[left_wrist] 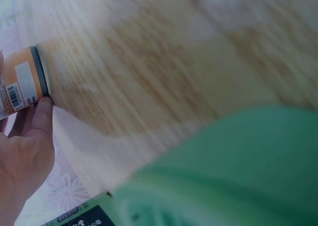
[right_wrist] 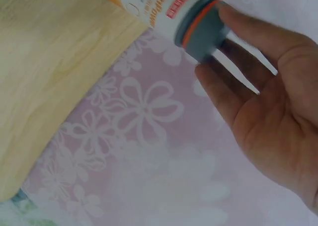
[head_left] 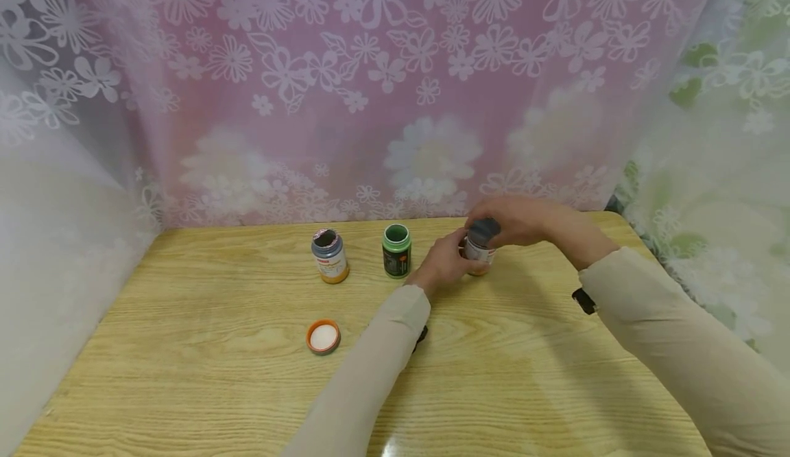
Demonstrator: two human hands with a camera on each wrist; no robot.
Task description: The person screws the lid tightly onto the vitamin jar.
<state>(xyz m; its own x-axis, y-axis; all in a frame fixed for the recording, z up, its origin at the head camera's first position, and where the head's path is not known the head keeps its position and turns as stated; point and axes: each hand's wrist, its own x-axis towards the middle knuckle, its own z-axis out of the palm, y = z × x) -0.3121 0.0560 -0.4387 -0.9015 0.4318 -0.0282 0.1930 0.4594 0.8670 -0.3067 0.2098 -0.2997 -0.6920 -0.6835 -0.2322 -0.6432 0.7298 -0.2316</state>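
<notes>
The person's left hand (head_left: 443, 263) has its fingers round a cylindrical grey-and-orange jar with a white label (head_left: 481, 252), on the right of the yellowish wood-grained surface (head_left: 216, 381); the right hand (head_left: 523, 219) grasps the round dark-grey lid (head_left: 484, 230) topping it. A lidless green jar (head_left: 397, 256) stands just beside, leftward.

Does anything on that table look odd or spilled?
No spill shows. The leftmost jar looks ragged at the rim, perhaps from a torn seal. It and the green jar stand open, yet only one loose lid shows, lying underside up.
</notes>
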